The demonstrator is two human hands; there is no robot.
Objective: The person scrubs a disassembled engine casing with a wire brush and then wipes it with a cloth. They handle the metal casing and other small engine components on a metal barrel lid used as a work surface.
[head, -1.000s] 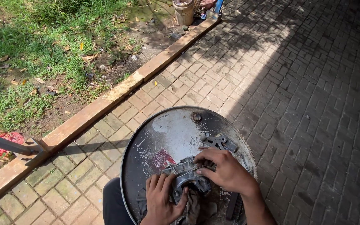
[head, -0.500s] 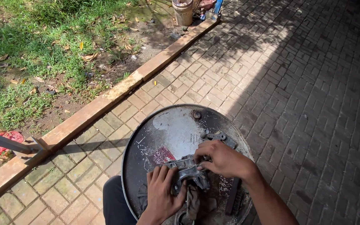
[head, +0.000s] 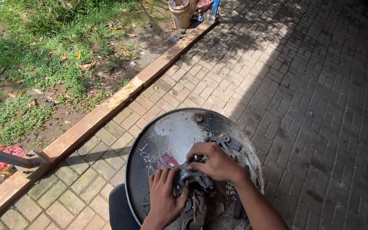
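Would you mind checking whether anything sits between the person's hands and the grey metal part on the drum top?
Nothing visible does: the left hand and right hand both already rest directly on the grey metal part.

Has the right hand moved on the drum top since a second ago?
Yes, slightly. The right hand now sits a little farther from the person, nearer the bung cap at the far rim of the drum top, over the grey metal part.
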